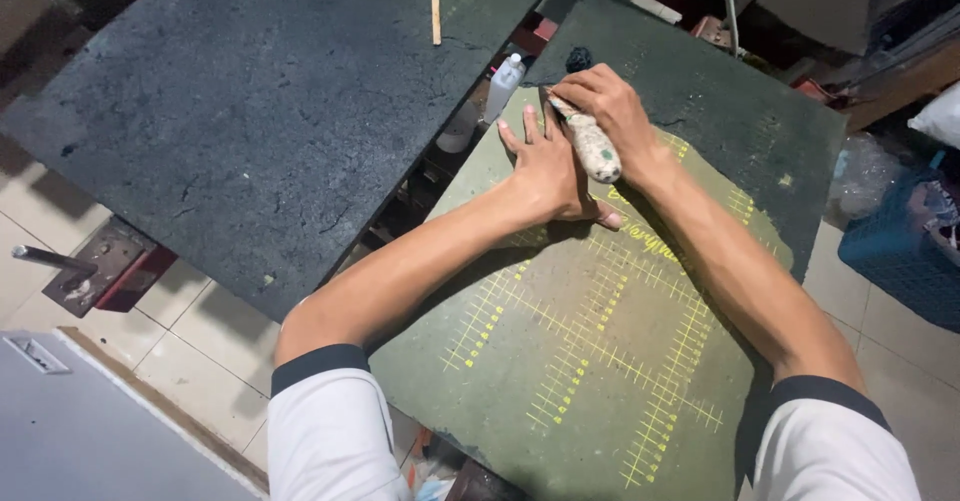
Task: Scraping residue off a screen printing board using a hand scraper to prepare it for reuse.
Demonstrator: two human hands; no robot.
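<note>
Our left hand (pixel 545 166) lies flat, fingers spread, pressing on the far end of the green board (pixel 590 361). Our right hand (pixel 605 111) is closed around a tool (pixel 590 143) with a mottled, paint-flecked handle, held just past the left fingertips; its working end is hidden under the right fingers, so we cannot tell what sort of tip it has.

The tool sits at the board's far edge, touching or nearly touching the surface. Its long axis runs diagonally: the butt of the handle points back toward us and to the right, the hidden tip away and to the left, toward the white bottle (pixel 504 85) standing in the gap between the tables.

As for progress, we judge the work to be at an early stretch. The hands are busy at the far edge only, and the yellow grid on the board nearer us shows no fresh mark or change that we can make out. The grey table (pixel 250 121) to the left carries just a thin wooden stick (pixel 435 9), well apart from the hands.
</note>
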